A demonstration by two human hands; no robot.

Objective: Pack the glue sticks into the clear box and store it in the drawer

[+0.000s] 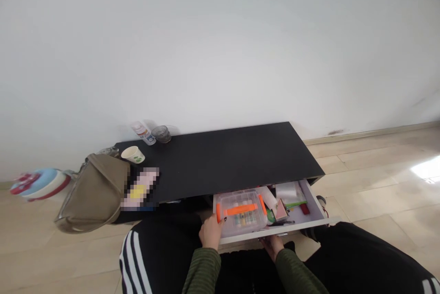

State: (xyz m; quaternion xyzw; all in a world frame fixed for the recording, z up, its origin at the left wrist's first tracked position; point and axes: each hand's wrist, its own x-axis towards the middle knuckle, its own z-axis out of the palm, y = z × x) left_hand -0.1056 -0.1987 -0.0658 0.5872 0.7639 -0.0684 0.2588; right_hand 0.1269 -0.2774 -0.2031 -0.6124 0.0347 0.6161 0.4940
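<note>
An open white drawer (316, 202) extends from the black cabinet towards my lap. My left hand (211, 232) is closed around its left front corner, with the fingertips by a clear plastic box (225, 200). That box has orange latches and an orange handle and holds several small bottles. My right hand (273, 246) is below the drawer's front edge, its fingers mostly hidden; something dark and thin shows by them, too small to name. Right of the box lie a pink-and-white packet (281, 210), a green stick (295, 203) and a dark red object (305, 208).
On the black cabinet top (233, 156) stand a spray can (144, 133), a dark glass (161, 134) and a paper cup (133, 154). A blurred-out pink item (140, 188) and a brown bag (96, 188) lie left. A striped round object (44, 185) is beyond the bag.
</note>
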